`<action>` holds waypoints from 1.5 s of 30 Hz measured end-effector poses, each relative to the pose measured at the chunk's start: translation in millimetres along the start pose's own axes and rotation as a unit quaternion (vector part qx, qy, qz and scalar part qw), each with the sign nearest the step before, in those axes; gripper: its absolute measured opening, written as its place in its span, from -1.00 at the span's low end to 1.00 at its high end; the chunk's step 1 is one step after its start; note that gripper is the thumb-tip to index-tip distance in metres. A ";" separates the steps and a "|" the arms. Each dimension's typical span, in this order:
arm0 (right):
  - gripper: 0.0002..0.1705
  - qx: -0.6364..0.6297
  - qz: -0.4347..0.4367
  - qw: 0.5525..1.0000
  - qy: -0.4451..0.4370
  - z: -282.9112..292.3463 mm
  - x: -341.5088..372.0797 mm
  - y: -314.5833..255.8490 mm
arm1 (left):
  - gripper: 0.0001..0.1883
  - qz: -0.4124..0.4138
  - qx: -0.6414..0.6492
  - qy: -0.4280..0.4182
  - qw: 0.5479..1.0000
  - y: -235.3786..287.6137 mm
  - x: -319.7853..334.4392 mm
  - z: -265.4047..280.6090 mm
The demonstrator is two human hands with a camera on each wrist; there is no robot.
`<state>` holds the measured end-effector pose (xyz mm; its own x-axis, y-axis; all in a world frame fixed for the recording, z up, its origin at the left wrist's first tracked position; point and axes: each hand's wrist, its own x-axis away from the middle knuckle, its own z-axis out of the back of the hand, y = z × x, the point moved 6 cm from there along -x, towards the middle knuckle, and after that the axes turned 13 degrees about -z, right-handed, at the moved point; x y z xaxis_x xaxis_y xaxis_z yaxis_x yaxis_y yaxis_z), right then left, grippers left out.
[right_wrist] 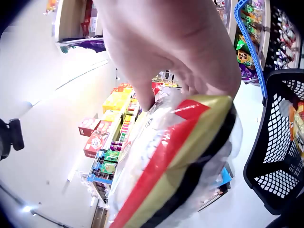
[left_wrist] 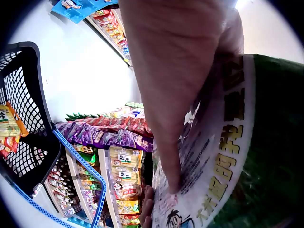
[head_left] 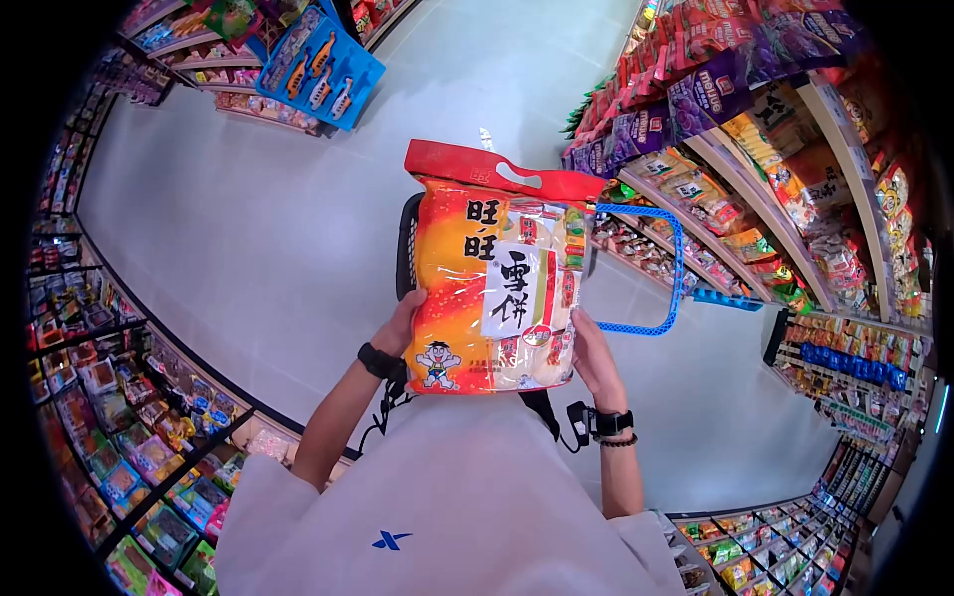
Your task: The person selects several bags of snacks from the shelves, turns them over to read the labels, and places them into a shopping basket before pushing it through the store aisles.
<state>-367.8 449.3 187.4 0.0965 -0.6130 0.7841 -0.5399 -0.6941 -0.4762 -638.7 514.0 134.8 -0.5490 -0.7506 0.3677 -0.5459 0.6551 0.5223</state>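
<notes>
Snack bag (head_left: 452, 288) at centre of head frame; left hand (head_left: 400, 323) and right hand (head_left: 594, 360) grip its lower side edges, fingers curled round. Likely light, soft, slick film, contents brittle. Avoid squeezing; red top strip (head_left: 447, 163) with handle slot suits one-handed carry.

1. Head view: snack bag (head_left: 497, 288) held at frame centre, between left hand (head_left: 399, 323) and right hand (head_left: 596, 363).
2. Basket (head_left: 405, 243) partly hidden behind bag; handle (head_left: 679, 268) seen right of bag.
3. Left shelving (head_left: 184, 355) seen along left edge; right shelving (head_left: 847, 154), upper right.
4. Packets (left_wrist: 10, 126) contained in basket, far left of left-wrist view.
</notes>
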 end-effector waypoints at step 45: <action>-0.54 0.073 -0.197 0.977 -0.026 102.9 -179.6 110.3 | -0.34 0.127 -0.328 0.213 0.912 -109.4 -61.0 153.8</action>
<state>-358.6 444.0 -47.0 0.3182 -0.3026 0.8984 -0.3264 -0.9247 -0.1959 -643.0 501.4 -63.1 -0.2324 -0.6391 0.7331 0.1367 0.7248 0.6752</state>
